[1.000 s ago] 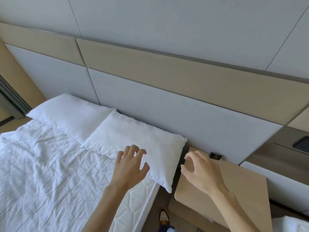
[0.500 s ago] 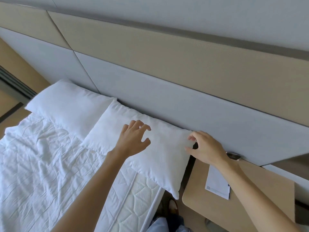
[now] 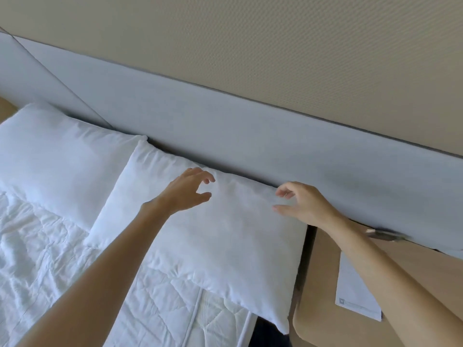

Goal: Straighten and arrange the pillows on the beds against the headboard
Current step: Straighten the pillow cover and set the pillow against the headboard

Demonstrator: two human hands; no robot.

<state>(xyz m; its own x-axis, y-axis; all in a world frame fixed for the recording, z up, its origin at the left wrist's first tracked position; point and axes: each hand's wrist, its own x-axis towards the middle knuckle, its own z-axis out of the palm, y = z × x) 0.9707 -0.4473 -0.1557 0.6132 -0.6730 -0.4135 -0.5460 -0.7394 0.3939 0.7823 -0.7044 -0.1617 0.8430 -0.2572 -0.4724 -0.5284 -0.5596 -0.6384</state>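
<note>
White near pillow (image 3: 220,236) lies flat on the bed (image 3: 50,259), its top edge touching the grey headboard (image 3: 250,136), one corner overhanging toward the wooden surface (image 3: 323,284) | left hand (image 3: 185,191) and right hand (image 3: 300,206) hover over its top edge, fingers loosely curled, grasping nothing, apparently poised to grip and square it | far pillow (image 3: 57,159) beside it, touching.

Two white pillows lay side by side on the bed (image 3: 50,259) against the grey headboard (image 3: 250,136). Over the near pillow (image 3: 225,241) both hands hovered with fingers loosely curled: the left hand (image 3: 185,191) near its top edge, the right hand (image 3: 303,204) at its right corner. A paper (image 3: 353,294) lay on the wooden surface (image 3: 315,309) beside the bed; the far pillow (image 3: 62,161) lay apart from both hands.
</note>
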